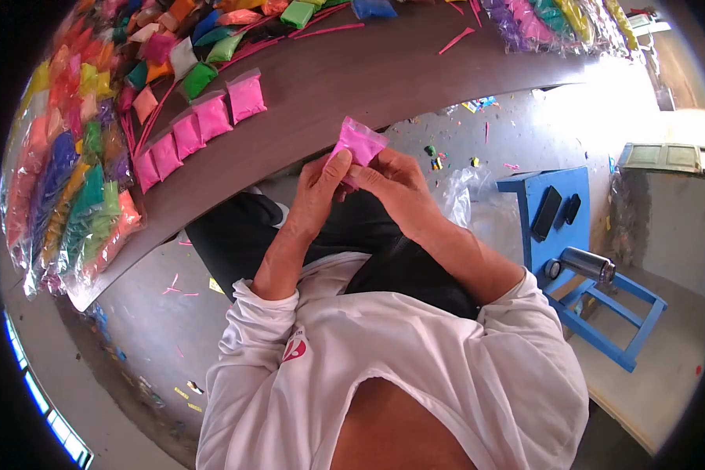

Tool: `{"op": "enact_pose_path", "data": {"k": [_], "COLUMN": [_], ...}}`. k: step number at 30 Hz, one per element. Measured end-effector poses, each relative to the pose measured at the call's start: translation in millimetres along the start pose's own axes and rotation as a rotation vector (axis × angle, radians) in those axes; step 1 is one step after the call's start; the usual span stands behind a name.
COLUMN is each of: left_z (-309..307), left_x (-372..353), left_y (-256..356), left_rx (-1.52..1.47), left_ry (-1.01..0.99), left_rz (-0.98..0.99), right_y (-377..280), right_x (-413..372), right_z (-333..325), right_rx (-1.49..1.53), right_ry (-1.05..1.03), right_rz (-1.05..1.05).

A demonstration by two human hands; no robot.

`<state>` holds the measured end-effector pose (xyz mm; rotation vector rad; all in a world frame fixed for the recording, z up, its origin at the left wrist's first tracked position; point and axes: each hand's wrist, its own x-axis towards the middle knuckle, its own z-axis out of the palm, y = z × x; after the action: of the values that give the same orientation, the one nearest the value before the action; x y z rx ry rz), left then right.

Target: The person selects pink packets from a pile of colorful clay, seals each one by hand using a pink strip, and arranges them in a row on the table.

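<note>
Between both hands I hold a small clear packet filled with pink material (360, 143), just off the table's near edge. My left hand (319, 182) grips it from the left with the thumb on its face. My right hand (395, 182) pinches its lower right part; some of those fingers are hidden behind it. On the brown table (313, 90), a slanting row of similar pink packets (188, 135) lies left of my hands. Thin pink plastic strips (329, 31) lie farther back.
Many coloured packets (200, 81) and filled bags (70, 188) cover the table's left side. More bagged packets (552, 27) lie at the far right. A blue stool (556, 176) at my right carries dark flat objects and a metal flask (587, 265). Scraps litter the floor.
</note>
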<state>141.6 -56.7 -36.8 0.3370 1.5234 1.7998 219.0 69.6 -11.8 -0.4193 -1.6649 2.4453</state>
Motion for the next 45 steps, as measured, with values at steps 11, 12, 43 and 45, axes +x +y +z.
{"op": "enact_pose_path", "data": {"k": [11, 12, 43, 45], "left_z": [-11.8, -11.1, -21.2, -19.9], "left_x": [0.6, 0.2, -10.2, -11.0], "left_y": [-4.0, -3.7, -7.9, -5.8], "left_rx": [-0.035, -0.054, -0.293, -0.309], "left_ry": [-0.088, -0.085, -0.136, -0.135], "left_rz": [0.035, 0.045, -0.129, -0.129], "right_y": [-32.8, -35.2, -31.7, -32.4], "right_x": [19.1, 19.1, 19.6, 19.4], "right_z": [-39.1, -35.7, -29.6, -29.0], "right_rx": [-0.063, -0.057, -0.235, -0.239], "right_ry": [-0.036, -0.054, -0.218, -0.226], "right_rz": [0.232, 0.237, 0.276, 0.281]}}
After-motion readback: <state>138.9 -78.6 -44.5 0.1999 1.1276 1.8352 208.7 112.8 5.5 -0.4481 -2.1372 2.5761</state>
